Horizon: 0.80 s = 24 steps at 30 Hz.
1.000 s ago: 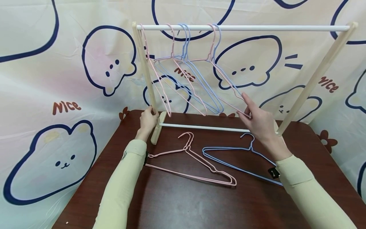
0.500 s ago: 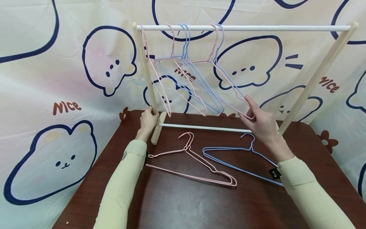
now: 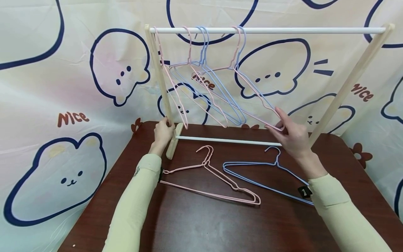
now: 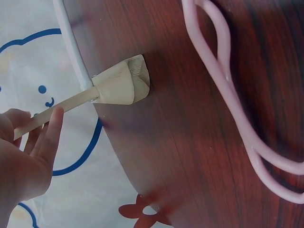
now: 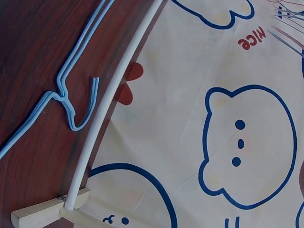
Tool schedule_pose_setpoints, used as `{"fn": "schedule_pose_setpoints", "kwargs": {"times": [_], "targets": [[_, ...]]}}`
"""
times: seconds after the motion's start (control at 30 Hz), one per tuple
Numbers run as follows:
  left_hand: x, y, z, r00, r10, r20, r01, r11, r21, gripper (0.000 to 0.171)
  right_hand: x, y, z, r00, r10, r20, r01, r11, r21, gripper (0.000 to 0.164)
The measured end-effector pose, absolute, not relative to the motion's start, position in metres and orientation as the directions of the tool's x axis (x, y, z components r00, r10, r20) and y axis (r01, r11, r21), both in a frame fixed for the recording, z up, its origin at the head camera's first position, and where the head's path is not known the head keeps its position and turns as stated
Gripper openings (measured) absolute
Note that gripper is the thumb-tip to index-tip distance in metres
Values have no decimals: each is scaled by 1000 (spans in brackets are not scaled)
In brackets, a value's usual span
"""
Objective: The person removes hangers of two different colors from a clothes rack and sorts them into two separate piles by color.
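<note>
In the head view my right hand (image 3: 296,137) pinches the lower corner of a pink hanger (image 3: 261,119) between thumb and fingers. That hanger's hook is over the white top rail (image 3: 299,30) of a rack. A blue hanger (image 3: 244,43) hangs right behind it, its far corner overlapping the fingertips. My left hand (image 3: 162,134) grips the rack's left wooden post (image 3: 160,75) low down, near its foot (image 3: 174,145); the left wrist view shows its fingers around the post (image 4: 71,101). The right hand is out of the right wrist view.
Several more pink and blue hangers hang on the left of the rail. Pink hangers (image 3: 206,162) and blue hangers (image 3: 276,161) lie on the dark table (image 3: 214,227) in front. A lower rail (image 3: 226,140) joins the rack's feet. Behind stands a printed cloth (image 3: 78,105).
My right hand has moved a little to the right, pulling the pink hanger's corner with it. The pink and blue hooks slid slightly right along the rail. The left hand stayed put.
</note>
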<state>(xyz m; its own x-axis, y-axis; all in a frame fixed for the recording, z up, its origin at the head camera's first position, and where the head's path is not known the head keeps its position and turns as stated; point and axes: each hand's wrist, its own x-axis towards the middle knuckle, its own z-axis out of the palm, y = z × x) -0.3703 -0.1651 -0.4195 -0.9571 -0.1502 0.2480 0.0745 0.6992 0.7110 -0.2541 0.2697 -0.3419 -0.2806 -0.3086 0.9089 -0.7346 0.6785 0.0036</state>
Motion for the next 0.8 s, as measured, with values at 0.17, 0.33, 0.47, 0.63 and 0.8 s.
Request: {"fn": "schedule_pose_setpoints", "kwargs": {"times": [0.17,0.33,0.47,0.63,0.8], "targets": [[-370,-165,-419,-956,-146,254,81,702,708,15,-254,272,-342,-307,-322,895,-747,665,-17,56],[-370,-166,-420,-955,-141,261,88,706,702,14,-253,274,-341,-330,-352,876,-726,687,2,76],[-370,-166,-421,-956,-143,256,83,704,705,12,-252,274,-340,-326,-369,870,-682,730,54,78],[-370,-166,-421,-956,-140,259,86,708,701,12,-250,275,-338,-311,-367,877,-652,754,84,58],[-369,-165,-419,-955,-138,261,89,710,699,13,-251,275,-338,-254,-305,918,-671,739,60,51]]}}
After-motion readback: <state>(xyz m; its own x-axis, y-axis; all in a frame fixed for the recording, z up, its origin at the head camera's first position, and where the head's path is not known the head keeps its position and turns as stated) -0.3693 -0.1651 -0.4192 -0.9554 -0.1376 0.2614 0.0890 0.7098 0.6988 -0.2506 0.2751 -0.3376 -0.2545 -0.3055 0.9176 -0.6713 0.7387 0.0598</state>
